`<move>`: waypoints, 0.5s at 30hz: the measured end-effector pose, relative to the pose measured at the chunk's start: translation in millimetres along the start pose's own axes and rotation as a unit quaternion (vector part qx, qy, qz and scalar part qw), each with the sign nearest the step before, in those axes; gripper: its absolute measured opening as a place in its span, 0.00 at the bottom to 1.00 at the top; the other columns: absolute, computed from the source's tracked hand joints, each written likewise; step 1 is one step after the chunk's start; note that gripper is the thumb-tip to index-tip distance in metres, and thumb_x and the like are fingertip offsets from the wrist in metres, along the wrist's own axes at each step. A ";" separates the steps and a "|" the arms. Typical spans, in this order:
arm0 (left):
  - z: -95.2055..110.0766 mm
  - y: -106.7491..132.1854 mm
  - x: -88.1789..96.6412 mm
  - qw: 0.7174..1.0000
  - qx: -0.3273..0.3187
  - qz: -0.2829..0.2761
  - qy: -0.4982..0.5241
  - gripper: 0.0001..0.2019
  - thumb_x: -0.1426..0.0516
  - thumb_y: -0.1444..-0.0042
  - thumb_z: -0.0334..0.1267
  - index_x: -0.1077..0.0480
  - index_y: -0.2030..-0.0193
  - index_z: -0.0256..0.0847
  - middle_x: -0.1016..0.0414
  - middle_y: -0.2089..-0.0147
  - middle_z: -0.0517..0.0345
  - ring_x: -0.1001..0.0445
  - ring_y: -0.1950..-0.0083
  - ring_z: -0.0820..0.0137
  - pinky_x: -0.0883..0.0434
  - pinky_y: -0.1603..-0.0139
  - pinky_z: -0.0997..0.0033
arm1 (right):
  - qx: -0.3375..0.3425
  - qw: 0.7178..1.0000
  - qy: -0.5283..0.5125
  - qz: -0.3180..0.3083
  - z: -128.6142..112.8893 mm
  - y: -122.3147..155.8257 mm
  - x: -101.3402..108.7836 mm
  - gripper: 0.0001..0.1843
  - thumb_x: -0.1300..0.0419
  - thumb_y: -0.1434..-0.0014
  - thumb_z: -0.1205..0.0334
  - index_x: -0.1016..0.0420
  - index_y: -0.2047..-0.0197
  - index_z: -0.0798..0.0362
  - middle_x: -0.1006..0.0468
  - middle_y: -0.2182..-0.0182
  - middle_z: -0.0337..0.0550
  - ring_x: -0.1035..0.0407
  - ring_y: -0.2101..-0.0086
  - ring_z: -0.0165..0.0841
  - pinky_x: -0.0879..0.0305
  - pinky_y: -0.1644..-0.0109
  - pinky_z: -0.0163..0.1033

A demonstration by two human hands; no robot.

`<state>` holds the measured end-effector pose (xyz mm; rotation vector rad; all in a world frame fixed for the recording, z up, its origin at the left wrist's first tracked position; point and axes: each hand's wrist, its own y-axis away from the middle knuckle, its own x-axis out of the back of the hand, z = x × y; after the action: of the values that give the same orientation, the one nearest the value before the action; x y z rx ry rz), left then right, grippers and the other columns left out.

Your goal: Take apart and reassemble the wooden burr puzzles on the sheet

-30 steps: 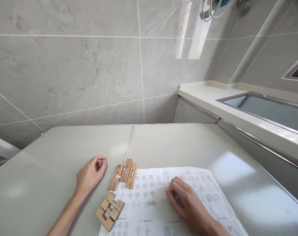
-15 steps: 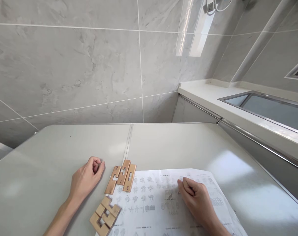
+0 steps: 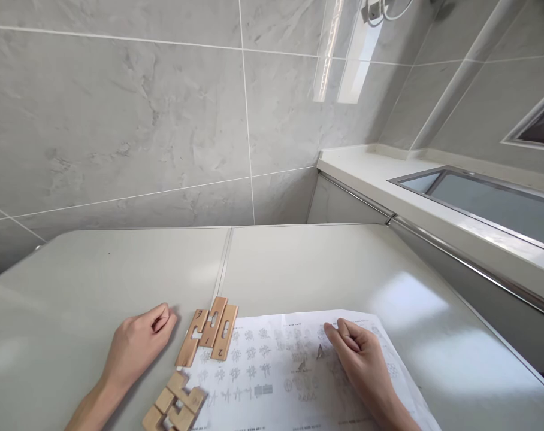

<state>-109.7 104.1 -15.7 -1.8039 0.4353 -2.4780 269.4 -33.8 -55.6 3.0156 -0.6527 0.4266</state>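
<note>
My left hand (image 3: pixel 139 344) rests closed in a loose fist on the table, left of the wooden pieces, with nothing visible in it. Beside it lie three flat slotted wooden pieces, marked 3 (image 3: pixel 188 350), 1 (image 3: pixel 208 339) and 2 (image 3: pixel 218 352), side by side. Nearer to me sits a cluster of notched wooden blocks (image 3: pixel 164 401), cut by the lower edge of view. My right hand (image 3: pixel 360 356), also curled into a fist, rests on the right part of a printed paper sheet (image 3: pixel 290 326). The sheet carries rows of small puzzle-like drawings, partly covered by that hand.
The pale table (image 3: pixel 299 269) has a seam (image 3: pixel 224 263) running away from me. A grey tiled wall (image 3: pixel 119 120) stands behind it. To the right is a white counter (image 3: pixel 353 161) with a sink (image 3: pixel 487 197).
The view has turned slightly right, so most things appear farther left. My right hand has shifted a little right over the sheet, uncovering a drawing. My left fingers are curled tighter.
</note>
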 end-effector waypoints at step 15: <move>15.2 4.2 6.1 0.968 -0.182 -0.099 0.144 0.28 0.38 0.36 0.59 0.29 0.30 0.61 0.32 0.24 0.58 0.33 0.24 0.50 0.27 0.29 0.52 | -0.016 0.999 -0.035 -0.037 16.6 0.4 -4.2 0.31 0.40 0.32 0.48 0.59 0.74 0.45 0.56 0.77 0.30 0.59 0.77 0.30 0.52 0.76 0.37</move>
<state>-97.9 95.9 -6.8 -1.6653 0.8111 -2.9808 269.9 -33.8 -72.7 3.0247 -0.5433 0.3075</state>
